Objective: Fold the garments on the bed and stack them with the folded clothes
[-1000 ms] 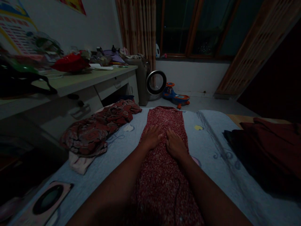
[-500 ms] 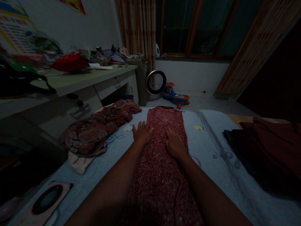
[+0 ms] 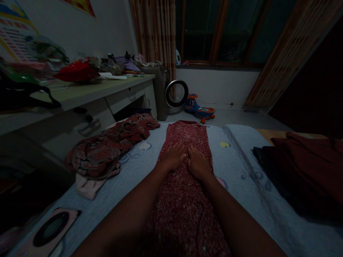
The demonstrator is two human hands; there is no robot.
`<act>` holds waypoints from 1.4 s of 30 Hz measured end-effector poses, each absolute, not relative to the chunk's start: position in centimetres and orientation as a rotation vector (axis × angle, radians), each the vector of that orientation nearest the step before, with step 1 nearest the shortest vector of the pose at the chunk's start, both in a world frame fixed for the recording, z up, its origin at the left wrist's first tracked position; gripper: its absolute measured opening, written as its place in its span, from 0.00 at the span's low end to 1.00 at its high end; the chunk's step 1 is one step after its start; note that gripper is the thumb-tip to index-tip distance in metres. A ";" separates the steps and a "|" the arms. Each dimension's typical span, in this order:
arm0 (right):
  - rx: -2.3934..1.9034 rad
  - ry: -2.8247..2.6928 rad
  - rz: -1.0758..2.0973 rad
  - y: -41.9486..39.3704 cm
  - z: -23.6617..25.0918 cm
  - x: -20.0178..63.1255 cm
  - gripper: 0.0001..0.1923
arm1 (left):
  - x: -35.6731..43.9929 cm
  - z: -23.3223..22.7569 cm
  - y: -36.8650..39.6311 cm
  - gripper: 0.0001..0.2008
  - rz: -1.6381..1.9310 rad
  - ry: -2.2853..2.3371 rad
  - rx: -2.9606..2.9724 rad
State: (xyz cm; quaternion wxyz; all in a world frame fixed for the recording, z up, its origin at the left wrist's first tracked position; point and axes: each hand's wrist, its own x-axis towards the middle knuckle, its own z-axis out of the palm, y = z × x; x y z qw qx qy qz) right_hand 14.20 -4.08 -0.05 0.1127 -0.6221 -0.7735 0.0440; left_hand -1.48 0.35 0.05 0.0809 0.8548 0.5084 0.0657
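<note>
A long red speckled garment (image 3: 184,135) lies flat in a narrow strip down the middle of a pale blue bedsheet (image 3: 235,157). My left hand (image 3: 173,156) and my right hand (image 3: 197,164) rest palm down on it, side by side and almost touching, fingers spread towards the far end. Neither hand grips the cloth. My forearms reach in from the bottom of the view.
A crumpled red patterned cloth (image 3: 107,148) lies left of the garment. Dark red and black clothes (image 3: 302,171) are heaped on the right. A cluttered desk (image 3: 80,91) runs along the left wall. A toy car (image 3: 199,109) and a round-doored machine (image 3: 175,94) stand on the floor beyond.
My left hand slid out to the garment's left edge and has come back to the middle beside my right hand. The right hand has barely moved.
</note>
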 end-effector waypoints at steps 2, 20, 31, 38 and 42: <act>-1.831 -2.273 0.134 -4.1 0.0 14.2 0.30 | -1.6 0.0 0.6 0.30 0.208 1.573 2.520; -1.838 -2.278 0.122 -4.1 0.0 14.2 0.30 | -2.8 0.1 2.2 0.30 0.217 1.895 2.330; -1.854 -2.278 0.156 -4.0 0.0 14.2 0.31 | -3.0 0.8 2.2 0.23 0.630 1.933 2.511; -1.832 -2.268 0.153 -4.0 -0.1 14.3 0.30 | -2.6 -0.2 2.3 0.21 0.530 1.662 2.536; -1.830 -2.269 0.152 -4.0 -0.1 14.2 0.30 | -2.9 -0.1 2.3 0.22 0.485 1.736 2.522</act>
